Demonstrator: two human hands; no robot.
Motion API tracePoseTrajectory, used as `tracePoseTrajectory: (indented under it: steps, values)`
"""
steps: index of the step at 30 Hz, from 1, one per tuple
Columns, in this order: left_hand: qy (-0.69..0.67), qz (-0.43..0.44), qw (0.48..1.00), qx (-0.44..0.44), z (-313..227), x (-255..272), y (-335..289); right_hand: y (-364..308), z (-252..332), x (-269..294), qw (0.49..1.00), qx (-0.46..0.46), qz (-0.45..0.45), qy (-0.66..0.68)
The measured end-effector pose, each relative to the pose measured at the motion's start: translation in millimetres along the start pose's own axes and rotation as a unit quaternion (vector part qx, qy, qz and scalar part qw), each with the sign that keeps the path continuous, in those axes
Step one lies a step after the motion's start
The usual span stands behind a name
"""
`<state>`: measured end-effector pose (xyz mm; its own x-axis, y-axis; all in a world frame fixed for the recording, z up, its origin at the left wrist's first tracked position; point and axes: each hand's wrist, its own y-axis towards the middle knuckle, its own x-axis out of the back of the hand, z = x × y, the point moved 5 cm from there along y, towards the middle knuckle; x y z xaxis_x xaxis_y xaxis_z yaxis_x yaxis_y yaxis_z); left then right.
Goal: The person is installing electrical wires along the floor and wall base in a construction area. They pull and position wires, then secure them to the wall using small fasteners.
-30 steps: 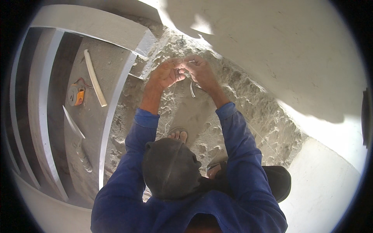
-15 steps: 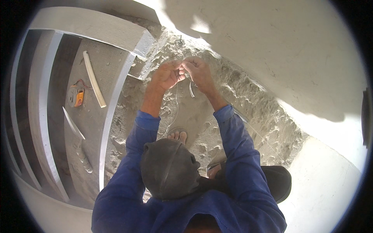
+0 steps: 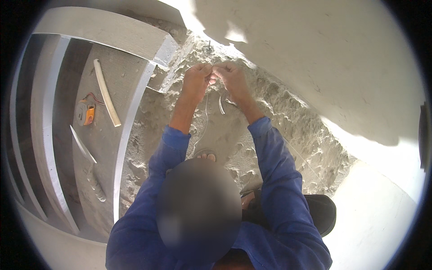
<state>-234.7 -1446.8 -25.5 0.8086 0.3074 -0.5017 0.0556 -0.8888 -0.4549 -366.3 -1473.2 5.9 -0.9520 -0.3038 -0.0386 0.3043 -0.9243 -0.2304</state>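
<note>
My left hand (image 3: 196,82) and my right hand (image 3: 231,80) are held out together over the sandy ground, fingertips meeting in a pinch. A thin pale string (image 3: 205,119) hangs from between them and curves down toward my foot. The bit of string inside the fingers is too fine to make out. Just below the hands, on the sand, lies a short curved shiny strip (image 3: 221,105). Beyond them a small dark metal rod (image 3: 209,47) sticks up from the rough ground by the wall.
On the mesh-surfaced step at left lie a pale tube (image 3: 106,92), an orange and grey tape measure (image 3: 87,112) and a pointed trowel (image 3: 84,146). More steps (image 3: 49,112) drop away further left. A pale wall (image 3: 315,58) runs along the far right. Another thin line (image 3: 306,163) crosses the sand.
My left hand has turned and closed more, its wrist shifting right and its fingers rising slightly. My right hand stays nearly in place, still pinching. My head has moved.
</note>
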Motion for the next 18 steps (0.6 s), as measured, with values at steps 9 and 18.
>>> tracePoseTrajectory:
  steps: [9, 18]
  values:
    - [-0.032, 0.028, 0.999, -0.007, 22.5, 16.2, 17.9, 15.6, -18.8, 5.1, 0.998, -0.027, 0.026, -0.045]
    - [0.33, -0.158, 0.911, -0.191, 11.2, 0.4, 7.5, 32.4, -35.7, 7.3, 0.995, -0.01, -0.067, -0.069]
